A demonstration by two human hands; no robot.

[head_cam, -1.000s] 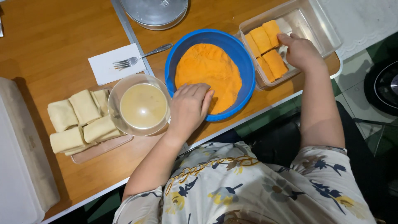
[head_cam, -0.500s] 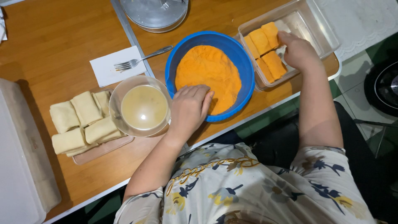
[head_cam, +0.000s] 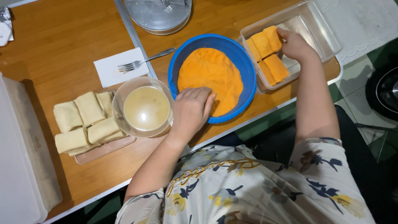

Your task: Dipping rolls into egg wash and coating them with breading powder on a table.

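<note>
Four crumbed rolls point(head_cam: 267, 54) fill the tray point(head_cam: 327, 37) at the table's right edge, right hand point(head_cam: 296, 43) gripping one; left hand point(head_cam: 190, 110), fingers curled, rests on the blue bowl point(head_cam: 244, 62); five pale rolls point(head_cam: 83, 120) remain uncoated.

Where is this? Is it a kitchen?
Probably a home kitchen or a food-making corner. On the wooden table sit a blue bowl of orange crumbs, a glass bowl of pale batter and a clear tub of crumbed pieces, beside plain folded rolls.

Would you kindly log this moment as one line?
left hand: on blue bowl rim, in crumbs | right hand: at coated pieces in clear container | batter bowl: untouched
</note>
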